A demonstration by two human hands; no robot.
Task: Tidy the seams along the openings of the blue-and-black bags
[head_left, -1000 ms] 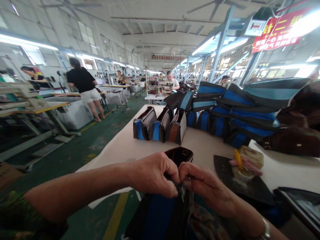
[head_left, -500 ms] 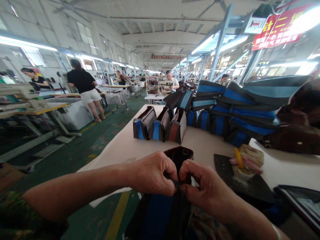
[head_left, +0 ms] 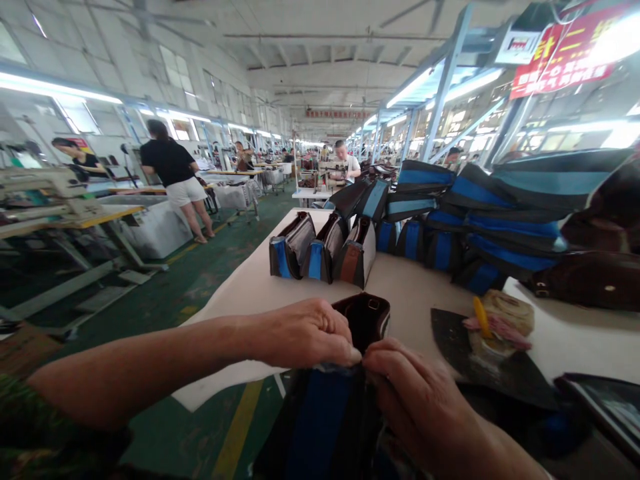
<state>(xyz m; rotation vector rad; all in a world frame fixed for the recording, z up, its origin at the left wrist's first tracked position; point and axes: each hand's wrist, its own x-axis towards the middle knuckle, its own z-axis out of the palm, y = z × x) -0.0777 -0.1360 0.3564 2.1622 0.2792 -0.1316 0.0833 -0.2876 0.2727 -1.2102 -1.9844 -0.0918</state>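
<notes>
A black bag with a blue stripe stands upright below my hands, its dark brown inside showing at the far end of the opening. My left hand is closed on the bag's top edge, thumb and fingers pinched together. Right beside it, my right hand has its fingers bent round the same edge; the fingertips of both hands nearly touch. The part between the fingertips is too small and covered to make out. A metal buckle shows on the brown part behind the hands.
On the white table stand three bag bodies in a row. Stacked black and blue bags fill the right back. A pot with a yellow-handled tool sits on a dark sheet at right. A person stands across the aisle at left.
My right hand has turned, its back now facing up more, with the fingers over the bag's edge. The left hand has flattened a little, still pinching the edge. The view has shifted slightly.
</notes>
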